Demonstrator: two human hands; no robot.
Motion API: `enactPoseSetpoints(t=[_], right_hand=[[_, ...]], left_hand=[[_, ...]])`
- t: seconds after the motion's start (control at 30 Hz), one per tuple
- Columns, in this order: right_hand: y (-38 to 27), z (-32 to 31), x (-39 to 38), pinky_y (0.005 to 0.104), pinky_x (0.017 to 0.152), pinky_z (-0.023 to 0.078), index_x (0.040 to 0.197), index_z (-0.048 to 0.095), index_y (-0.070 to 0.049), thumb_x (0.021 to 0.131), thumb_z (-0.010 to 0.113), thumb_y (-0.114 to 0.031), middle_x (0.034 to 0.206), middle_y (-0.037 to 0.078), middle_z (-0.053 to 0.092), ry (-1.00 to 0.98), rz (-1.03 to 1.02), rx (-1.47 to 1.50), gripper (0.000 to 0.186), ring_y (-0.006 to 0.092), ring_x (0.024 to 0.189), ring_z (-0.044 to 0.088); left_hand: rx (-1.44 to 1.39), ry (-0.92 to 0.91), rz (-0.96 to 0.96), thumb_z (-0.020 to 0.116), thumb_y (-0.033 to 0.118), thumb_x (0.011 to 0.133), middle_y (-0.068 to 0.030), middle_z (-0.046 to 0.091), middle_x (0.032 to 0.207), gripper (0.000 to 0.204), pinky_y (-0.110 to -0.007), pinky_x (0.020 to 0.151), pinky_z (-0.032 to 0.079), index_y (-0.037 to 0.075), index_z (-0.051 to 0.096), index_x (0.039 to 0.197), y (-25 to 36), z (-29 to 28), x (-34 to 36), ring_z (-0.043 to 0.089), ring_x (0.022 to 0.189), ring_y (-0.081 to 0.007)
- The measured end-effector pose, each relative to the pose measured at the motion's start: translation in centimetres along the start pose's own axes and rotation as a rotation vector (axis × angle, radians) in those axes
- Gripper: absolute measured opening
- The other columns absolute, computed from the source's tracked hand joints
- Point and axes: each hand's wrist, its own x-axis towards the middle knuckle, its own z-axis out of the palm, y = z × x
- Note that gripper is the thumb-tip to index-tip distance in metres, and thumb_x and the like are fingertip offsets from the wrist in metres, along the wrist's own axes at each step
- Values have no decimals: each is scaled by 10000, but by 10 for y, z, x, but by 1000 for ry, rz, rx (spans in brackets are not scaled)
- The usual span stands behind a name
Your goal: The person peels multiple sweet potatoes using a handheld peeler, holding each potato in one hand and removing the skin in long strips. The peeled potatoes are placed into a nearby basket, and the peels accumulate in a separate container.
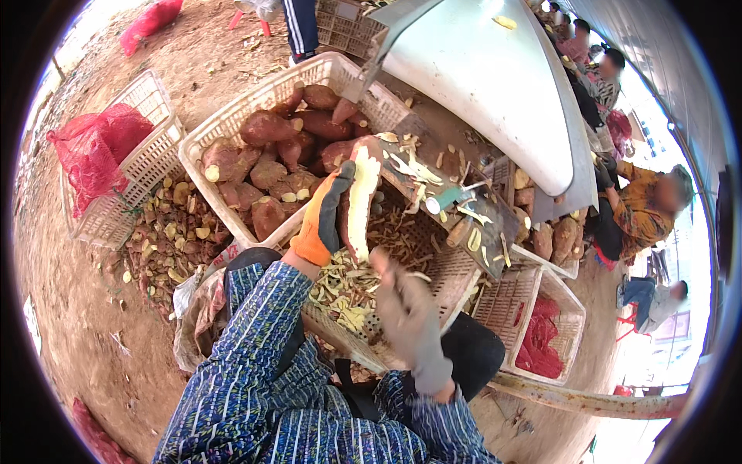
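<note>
My left hand (317,216), in an orange-and-black glove, grips a long sweet potato (361,205) held upright, its pale flesh showing in a peeled strip. Just below and right of it, my right hand (410,325) in a grey glove is motion-blurred, so its fingers are unclear. Beyond the potato, peel shreds lie on a board (491,247) with a green cylindrical tool (442,199). A crate of peel scraps (348,301) sits below both hands. Reddish unpeeled sweet potatoes (267,176) fill the white crate (202,197) ahead and left.
Crates with red mesh bags stand left (116,216) and right (495,309). Potato scraps (166,232) litter the dirt left of me. A pale sloped metal surface (487,85) rises ahead right. Several co-workers (634,201) sit along the right. A rusty bar (587,398) crosses at lower right.
</note>
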Motion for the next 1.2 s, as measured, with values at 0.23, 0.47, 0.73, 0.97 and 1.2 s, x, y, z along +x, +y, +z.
enactPoseSetpoints(t=[0.23, 0.47, 0.73, 0.97, 1.2], right_hand=[[0, 25, 27, 375, 805, 519, 1269, 621, -12, 1019, 531, -225, 987, 172, 663, 70, -37, -117, 341, 251, 919, 639], [-20, -12, 9, 313, 683, 485, 1290, 613, -18, 1025, 544, -249, 930, 118, 637, 10, 147, 62, 359, 167, 778, 602], [7, 7, -33, 394, 728, 506, 1291, 640, -71, 1023, 535, -235, 931, 139, 676, -182, 12, -92, 331, 254, 799, 644], [0, 0, 56, 405, 803, 520, 1272, 613, -9, 1013, 547, -229, 1004, 162, 659, 205, 144, 35, 346, 259, 910, 639], [-20, 0, -11, 355, 830, 517, 1297, 612, -15, 1007, 547, -200, 1136, 202, 667, -144, 136, 100, 350, 264, 946, 655]], left_hand=[[482, -10, 203, 533, 264, 1033, -17, 653, 1109, 386, -266, 828, 499, 12, 553, 1325, -30, -36, 8, 604, 943, -116], [164, -28, 112, 570, 243, 1003, -38, 650, 1154, 366, -292, 927, 492, 18, 583, 1291, -17, -12, 0, 616, 1042, -143], [-263, -49, -57, 573, 277, 1011, -122, 652, 1206, 425, -299, 893, 534, 15, 530, 1343, -16, -32, 7, 658, 1050, -192], [407, -77, 277, 571, 216, 1009, -130, 603, 1264, 414, -326, 931, 513, 52, 521, 1386, -44, -37, -7, 624, 1098, -241], [117, 47, 86, 653, 179, 949, -63, 675, 1023, 352, -279, 751, 567, 25, 585, 1258, -11, -23, 1, 669, 873, -157]])
